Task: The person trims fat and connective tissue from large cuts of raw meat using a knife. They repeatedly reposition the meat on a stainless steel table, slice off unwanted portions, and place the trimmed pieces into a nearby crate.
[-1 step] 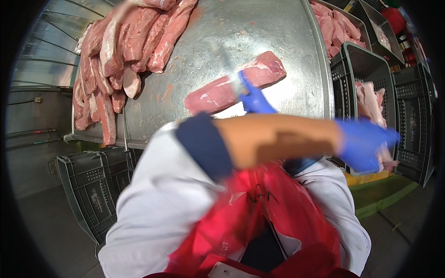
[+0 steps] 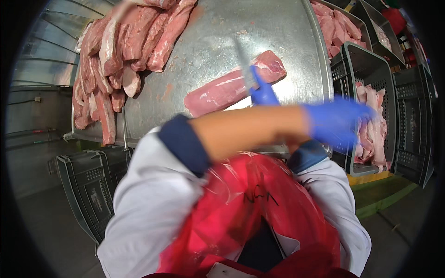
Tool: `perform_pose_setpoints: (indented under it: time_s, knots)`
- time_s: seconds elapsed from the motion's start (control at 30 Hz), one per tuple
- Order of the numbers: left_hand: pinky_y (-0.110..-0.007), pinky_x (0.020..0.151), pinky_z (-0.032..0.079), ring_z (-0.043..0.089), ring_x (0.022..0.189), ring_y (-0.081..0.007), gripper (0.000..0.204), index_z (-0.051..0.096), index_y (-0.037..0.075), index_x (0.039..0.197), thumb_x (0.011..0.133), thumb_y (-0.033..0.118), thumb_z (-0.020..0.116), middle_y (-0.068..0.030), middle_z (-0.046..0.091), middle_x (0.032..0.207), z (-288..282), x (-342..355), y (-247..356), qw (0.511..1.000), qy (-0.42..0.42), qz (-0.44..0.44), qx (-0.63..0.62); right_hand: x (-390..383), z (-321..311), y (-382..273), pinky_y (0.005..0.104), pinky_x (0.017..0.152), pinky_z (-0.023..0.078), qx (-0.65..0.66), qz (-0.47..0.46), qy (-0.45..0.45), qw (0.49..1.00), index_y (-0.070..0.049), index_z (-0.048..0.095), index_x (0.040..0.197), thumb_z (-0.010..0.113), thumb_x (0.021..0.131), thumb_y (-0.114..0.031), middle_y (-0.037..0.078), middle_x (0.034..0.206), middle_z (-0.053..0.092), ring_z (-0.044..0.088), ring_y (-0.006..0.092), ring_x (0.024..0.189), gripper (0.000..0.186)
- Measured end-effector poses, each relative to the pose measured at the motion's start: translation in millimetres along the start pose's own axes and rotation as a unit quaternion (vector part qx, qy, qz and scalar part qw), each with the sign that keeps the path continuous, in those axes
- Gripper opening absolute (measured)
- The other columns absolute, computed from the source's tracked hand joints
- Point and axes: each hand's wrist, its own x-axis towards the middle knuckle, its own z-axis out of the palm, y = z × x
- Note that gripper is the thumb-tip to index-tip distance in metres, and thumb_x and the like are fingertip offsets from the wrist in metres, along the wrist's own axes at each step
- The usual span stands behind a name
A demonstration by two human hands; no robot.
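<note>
My left arm reaches across my body to the right. Its blue-gloved hand (image 2: 336, 123) is blurred over the near side of a grey crate, fingers apparently stretched out, with no piece seen in it. Pale fatty meat trimmings (image 2: 371, 125) lie in that crate (image 2: 393, 111), partly behind the fingers. Below the left forearm, my right hand (image 2: 265, 94), also gloved in blue, is closed on a knife (image 2: 244, 60), its blurred blade pointing up and away. A long pink pork loin (image 2: 218, 96) lies slantwise on the metal table, with the knife above it.
A heap of long meat pieces (image 2: 111, 55) covers the left of the steel table (image 2: 208, 28). Other grey crates stand at the lower left (image 2: 92, 190) and far right (image 2: 415, 125). A bin of pink meat chunks (image 2: 336, 28) sits beyond the table's right edge.
My left hand has swung back left and away from the crate's near end, leaving a pale trimming there. My right hand and the knife have shifted slightly right. The loin stays put.
</note>
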Motion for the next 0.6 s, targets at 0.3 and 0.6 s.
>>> perform_pose_setpoints:
  time_s: [0.3,0.6]
  knots:
    - [-0.053,0.097,0.044,0.052,0.119,-0.0388,0.085,0.051,0.005,0.129,0.066,0.055,0.080,-0.0179,0.052,0.129,-78,-264,-117,0.883,-0.036,-0.389,0.262,52,-71,-37,0.0467,0.092,0.054,-0.505,0.055,-0.025,0.861,-0.020,0.023,0.161,0.053,0.089,-0.012,0.030,0.119,0.065,0.069,0.0423,0.099,0.078]
    - [-0.055,0.093,0.041,0.048,0.116,-0.0374,0.081,0.049,0.006,0.126,0.069,0.056,0.078,-0.0165,0.049,0.126,-19,-255,-100,0.877,0.066,-0.423,0.218,38,-32,-84,0.0365,0.055,0.054,-0.366,0.201,-0.026,0.908,-0.019,0.020,0.162,0.049,0.088,-0.005,0.020,0.076,0.067,0.062,0.0243,0.055,0.081]
